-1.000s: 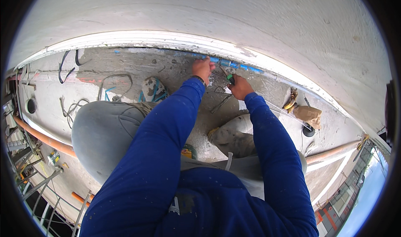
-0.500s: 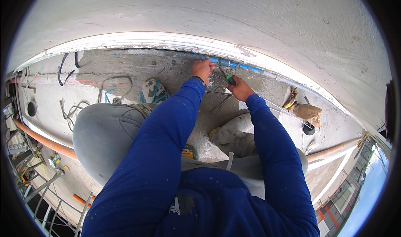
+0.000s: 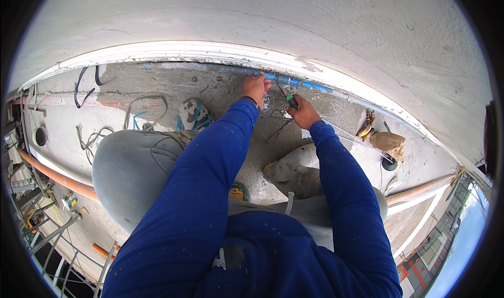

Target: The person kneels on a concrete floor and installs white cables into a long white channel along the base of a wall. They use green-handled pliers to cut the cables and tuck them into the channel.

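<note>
My right hand (image 3: 304, 113) is wrapped round the green and black handle of a screwdriver (image 3: 291, 101). Its thin shaft slants up and left toward a blue strip (image 3: 298, 82) along the base of the wall. Just left of the tip, my left hand (image 3: 255, 88) is at the same strip with its fingers pressed together. Whatever lies between those fingertips is too small to make out. A dark band circles the left wrist. Thin metal rods (image 3: 362, 140) run from below the hands toward the right.
The pale wall (image 3: 252, 14) rises directly beyond the hands. A brown paper bag (image 3: 388, 143), bananas (image 3: 366, 129) and a dark round object (image 3: 389, 163) lie to the right. Loose cables (image 3: 93, 138) and black hose pieces (image 3: 79, 88) are at left. Orange pipe (image 3: 58, 174) runs behind.
My right hand and the screwdriver have shifted very slightly to the right and nearer to me. The left hand stays at the blue strip.
</note>
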### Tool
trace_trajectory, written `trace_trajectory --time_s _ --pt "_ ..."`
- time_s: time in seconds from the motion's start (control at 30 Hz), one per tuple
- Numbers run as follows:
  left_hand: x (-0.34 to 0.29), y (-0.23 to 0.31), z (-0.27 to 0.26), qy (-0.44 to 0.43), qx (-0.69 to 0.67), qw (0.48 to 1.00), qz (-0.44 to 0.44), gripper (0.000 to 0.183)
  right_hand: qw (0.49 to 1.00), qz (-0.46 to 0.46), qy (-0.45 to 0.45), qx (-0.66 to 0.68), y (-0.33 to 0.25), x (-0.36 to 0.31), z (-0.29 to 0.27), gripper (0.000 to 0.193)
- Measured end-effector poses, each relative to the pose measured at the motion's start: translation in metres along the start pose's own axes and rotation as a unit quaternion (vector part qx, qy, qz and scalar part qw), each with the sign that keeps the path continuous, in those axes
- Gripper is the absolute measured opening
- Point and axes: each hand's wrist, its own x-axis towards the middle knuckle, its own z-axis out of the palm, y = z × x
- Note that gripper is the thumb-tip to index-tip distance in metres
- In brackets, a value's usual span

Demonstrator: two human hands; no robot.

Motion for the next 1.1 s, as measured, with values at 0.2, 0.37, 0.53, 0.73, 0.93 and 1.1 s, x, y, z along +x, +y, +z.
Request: trace_trajectory --time_s 0.2,0.37,0.53,0.73,0.93,1.1 --pt "-0.002 0.004 0.000 -0.001 0.019 1.000 -0.010 0.022 0.998 0.037 -0.002 -0.046 -0.020 -0.005 -0.001 0.046" --pt "-0.003 0.007 0.004 0.011 0.025 1.000 -0.001 0.023 0.964 0.065 0.082 -0.245 -0.046 -0.014 0.012 0.037" --pt "-0.005 0.007 0.003 0.005 0.049 0.999 -0.006 0.025 0.964 0.074 0.091 -0.240 -0.057 -0.025 0.017 0.040" --pt "-0.011 0.000 0.005 0.022 0.041 0.999 -0.003 0.028 0.989 0.042 0.048 -0.134 -0.056 -0.031 -0.005 0.057" --pt "-0.043 -0.026 0.014 -0.080 0.075 0.994 -0.023 0.031 0.972 0.059 0.052 -0.222 -0.066 -0.031 -0.003 0.056" --pt "-0.050 -0.030 0.026 -0.131 0.086 0.987 -0.029 0.032 0.948 0.063 0.086 -0.301 -0.068 -0.031 0.013 0.051"
